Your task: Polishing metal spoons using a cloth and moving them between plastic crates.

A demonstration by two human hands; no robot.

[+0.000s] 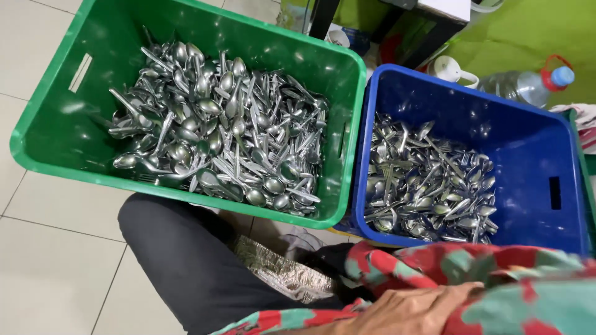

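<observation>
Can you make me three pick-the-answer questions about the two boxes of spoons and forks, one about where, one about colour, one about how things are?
1. Where does the green crate stand next to the blue crate?
A. To its left
B. To its right
C. On top of it

2. What colour is the cap of the water bottle?
A. Yellow
B. Blue
C. Black

3. How does the cutlery lie in the green crate?
A. In neat rows
B. In a loose heap
C. Wrapped in bags

Answers: 1 A, the green crate fills the left of the view. 2 B, the cap is light blue. 3 B, spoons and forks point every way.
</observation>
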